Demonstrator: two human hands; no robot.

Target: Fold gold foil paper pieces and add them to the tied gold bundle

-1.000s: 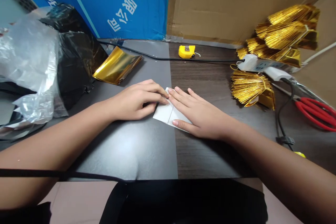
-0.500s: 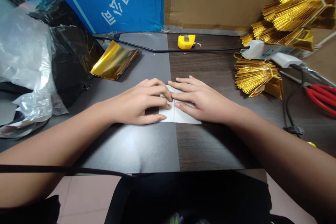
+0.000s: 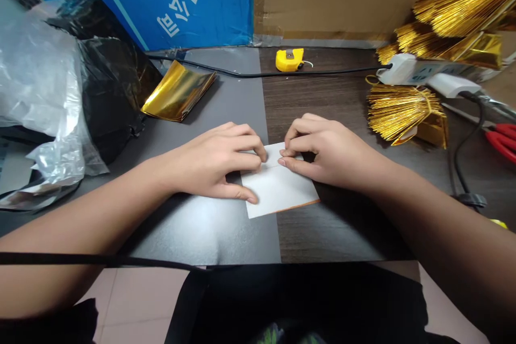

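A white folded paper [image 3: 282,189] lies on the table, slightly turned, with an orange-gold line along its near edge and a crease across its upper part. My left hand [image 3: 229,161] rests on the paper's left side, fingers curled and apart, thumb near the lower left corner. Over the upper right part is my right hand [image 3: 318,145], its thumb and index finger pinched together at the crease; whatever lies between the fingertips is too small to make out.
Behind are a yellow tape measure [image 3: 289,60], a black cable [image 3: 242,74] and a cardboard box [image 3: 322,0]. A gold foil stack [image 3: 179,91] and black bag [image 3: 108,86] lie left; gold bundles [image 3: 403,113], a power strip [image 3: 423,71] and a red-handled tool [image 3: 502,140] are right.
The paper has turned and shows more of its surface toward me. My right hand has gone from spread flat to pinching, and has drawn away from my left hand.
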